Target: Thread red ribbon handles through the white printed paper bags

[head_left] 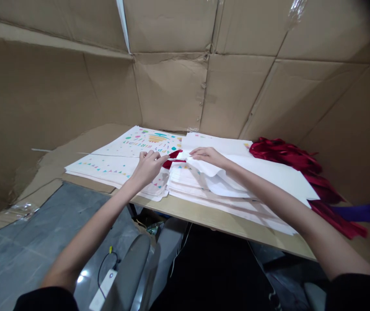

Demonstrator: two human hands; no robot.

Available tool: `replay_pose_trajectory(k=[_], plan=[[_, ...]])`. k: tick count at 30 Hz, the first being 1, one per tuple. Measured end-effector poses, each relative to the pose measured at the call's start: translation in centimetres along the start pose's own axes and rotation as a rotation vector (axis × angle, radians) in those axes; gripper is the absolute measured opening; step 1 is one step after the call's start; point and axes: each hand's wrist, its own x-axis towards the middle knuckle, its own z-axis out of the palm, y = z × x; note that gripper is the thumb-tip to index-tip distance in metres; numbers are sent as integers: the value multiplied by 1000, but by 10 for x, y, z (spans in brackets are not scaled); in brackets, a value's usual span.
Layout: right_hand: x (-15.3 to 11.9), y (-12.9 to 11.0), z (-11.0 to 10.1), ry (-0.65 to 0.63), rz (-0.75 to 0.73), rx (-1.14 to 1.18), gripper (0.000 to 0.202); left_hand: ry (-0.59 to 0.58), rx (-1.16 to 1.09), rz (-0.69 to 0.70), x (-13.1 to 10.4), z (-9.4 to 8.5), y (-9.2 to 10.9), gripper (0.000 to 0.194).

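My left hand (150, 167) is closed on a thin white strip, above a stack of printed birthday sheets (107, 160). Close by on the right, my right hand (208, 155) pinches the edge of a white sheet (269, 172), which curls up over a second paper stack (200, 190). Between the hands lies a piece of red ribbon (172, 160), partly hidden by my left fingers. A long thin strip (107, 155) runs left from my left hand across the printed sheets.
Bundled dark red ribbons (285, 153) lie at the right, beside a purple ribbon (366, 211). Cardboard walls (172, 90) enclose the table (204, 214). Below are a grey chair (136, 259) and a white power strip (103, 289) on the floor.
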Motion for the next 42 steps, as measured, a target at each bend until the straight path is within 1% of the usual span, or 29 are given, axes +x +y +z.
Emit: replay_pose_trajectory(k=[4, 9, 11, 14, 16, 19, 22, 25, 28, 29, 31, 34, 36, 38, 40, 42], plan=[[-4, 2, -7, -32, 16, 55, 32, -14, -9, -26, 1, -5, 8, 29], [-9, 0, -7, -37, 48, 77, 33, -25, -71, -106, 1, -12, 13, 26], [-9, -3, -6, -46, 52, 69, 31, -35, -160, -177, 4, -16, 14, 24], [-9, -6, -6, -40, 49, 64, 33, -75, -376, -317, 14, -22, 19, 25], [-7, -6, -7, -39, 43, 61, 33, -91, -480, -357, 24, -24, 24, 27], [-5, -6, -11, -56, 55, 57, 32, -101, -550, -304, 42, -19, 35, 25], [-3, -5, -14, -63, 73, 64, 33, -140, -612, -252, 55, -8, 45, 21], [-2, -5, -16, -81, 83, 85, 33, -153, -636, -251, 64, 1, 54, 16], [-3, -8, -18, -96, 76, 56, 27, -146, -636, -255, 69, 4, 59, 14], [-4, -11, -20, -78, 74, 29, 26, -149, -636, -256, 71, 4, 61, 14], [-9, -21, -27, 3, 94, -24, 28, -157, -631, -257, 73, 2, 62, 14], [-29, -44, -43, 133, 127, -60, 33, -150, -630, -253, 75, 0, 64, 16], [-48, -62, -52, 150, 88, -97, 33, -150, -626, -258, 76, -1, 64, 16], [-67, -77, -55, 150, 34, -175, 36, -152, -607, -265, 77, 0, 65, 17], [-80, -86, -54, 166, -5, -258, 39, -153, -585, -268, 78, 0, 65, 17], [-87, -89, -50, 179, -24, -301, 40, -155, -571, -270, 79, -1, 65, 18]])
